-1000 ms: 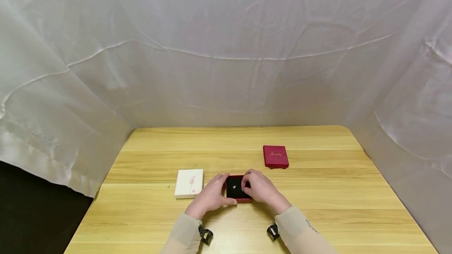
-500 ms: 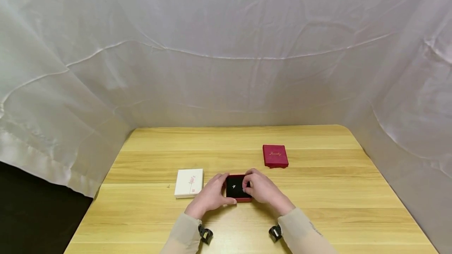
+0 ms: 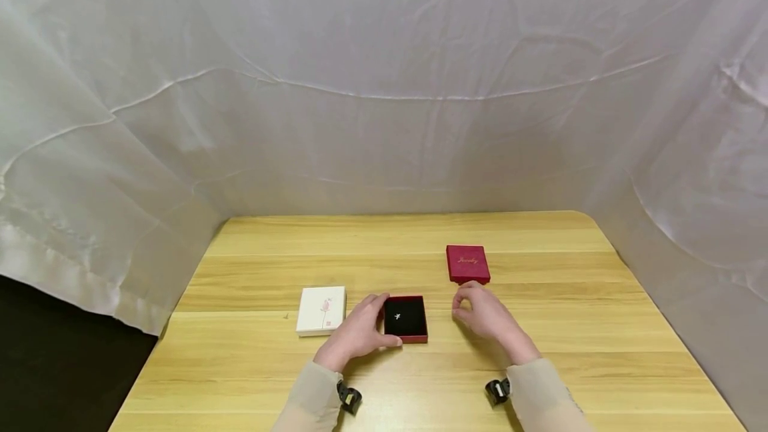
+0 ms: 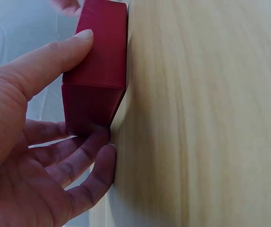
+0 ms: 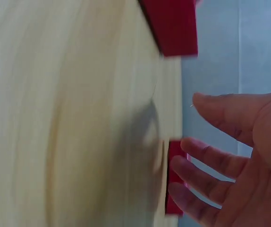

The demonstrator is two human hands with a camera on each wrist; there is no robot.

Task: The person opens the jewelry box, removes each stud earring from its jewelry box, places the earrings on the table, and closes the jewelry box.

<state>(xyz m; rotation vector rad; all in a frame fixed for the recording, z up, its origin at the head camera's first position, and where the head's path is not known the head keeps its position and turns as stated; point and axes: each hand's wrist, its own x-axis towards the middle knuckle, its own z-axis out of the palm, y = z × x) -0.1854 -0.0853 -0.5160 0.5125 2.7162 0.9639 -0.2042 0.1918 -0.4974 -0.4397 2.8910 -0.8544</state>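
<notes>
A small red jewelry box base [image 3: 414,339] with a black foam insert lies on the table. One silvery star-like stud earring [image 3: 397,317] sits in the left part of the foam. My left hand [image 3: 362,331] grips the box from its left side, the thumb on the near wall, as the left wrist view also shows. To the right of the box, my right hand [image 3: 485,314] has its thumb and index finger together in a pinch. A tiny glint of an earring [image 5: 192,105] shows at the thumb tip in the right wrist view; most of it is hidden.
Behind my right hand lies the red lid [image 3: 468,263] with gold lettering. A white box [image 3: 321,311] with a pink flower print is left of my left hand. The wooden table [image 3: 384,239] ends at pale hanging cloth [image 3: 384,139].
My right hand has left the foam insert and moved to the right, and the second earring is gone from the foam. My left hand stays on the box.
</notes>
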